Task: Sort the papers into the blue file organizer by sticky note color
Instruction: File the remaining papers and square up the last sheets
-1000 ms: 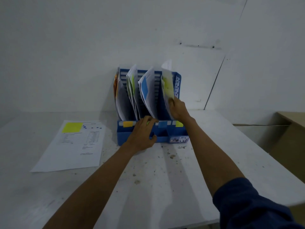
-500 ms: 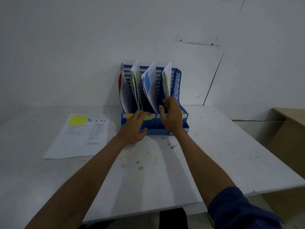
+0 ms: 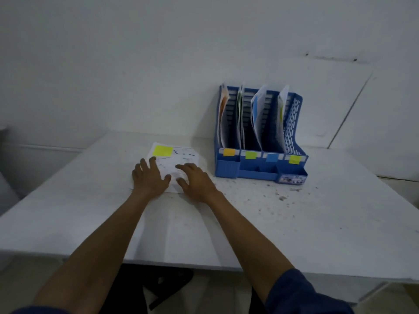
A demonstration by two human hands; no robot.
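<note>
A white printed paper [image 3: 181, 157] with a yellow sticky note [image 3: 162, 150] lies flat on the table, left of the blue file organizer [image 3: 294, 132]. My left hand [image 3: 149, 176] rests flat on the paper's near left part, fingers spread. My right hand [image 3: 196, 180] lies on its near right part, fingers relaxed. The organizer has four slots holding upright papers, with front tabs orange [image 3: 229, 152], green [image 3: 250, 155], blue [image 3: 271, 157] and yellow [image 3: 293, 159].
The white table [image 3: 294, 223] carries scattered dirt specks in front of the organizer. A white wall stands right behind the organizer. The table's near edge runs just above my dark sleeves.
Both hands left the organizer and moved left onto the loose paper with the yellow note. The view shifted, so the organizer now sits to the right.
</note>
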